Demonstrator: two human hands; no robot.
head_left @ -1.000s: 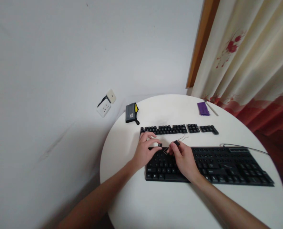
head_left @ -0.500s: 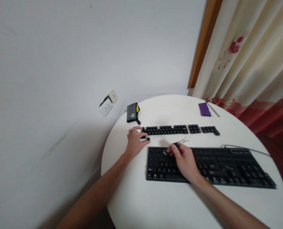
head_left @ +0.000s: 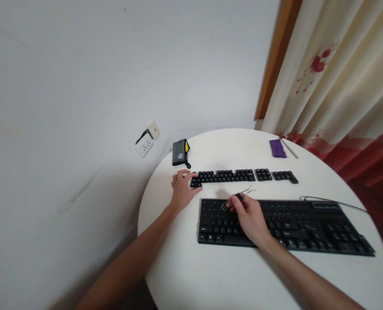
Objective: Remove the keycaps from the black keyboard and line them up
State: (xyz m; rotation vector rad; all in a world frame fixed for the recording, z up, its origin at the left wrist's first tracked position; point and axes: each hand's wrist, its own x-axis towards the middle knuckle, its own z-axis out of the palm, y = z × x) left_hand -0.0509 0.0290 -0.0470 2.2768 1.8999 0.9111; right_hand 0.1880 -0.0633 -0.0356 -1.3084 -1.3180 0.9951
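Observation:
My left hand (head_left: 182,189) rests on the table at the left end of the rows of loose black keycaps (head_left: 225,177). Its thumb and fingers are curled round a keycap (head_left: 199,185) there, which sits against its neighbours. Over the upper left part of the black keyboard (head_left: 294,226), my right hand (head_left: 251,218) is closed round a keycap puller (head_left: 239,196) with a dark handle and thin wire prongs pointing away. The keyboard's upper left area shows bare spots without caps, while the lower rows carry theirs. My right hand hides part of the keyboard's middle.
On the round white table (head_left: 223,148) stands a grey pouch (head_left: 179,153) with a yellow patch at the back left. A purple cloth (head_left: 277,148) and a thin grey stick (head_left: 290,148) lie at the back right. The keyboard's cable (head_left: 335,201) runs off rightward.
My left hand has moved the keycap slightly up and left, from just apart to against the other loose caps. My right hand and the keycap puller have stayed in place.

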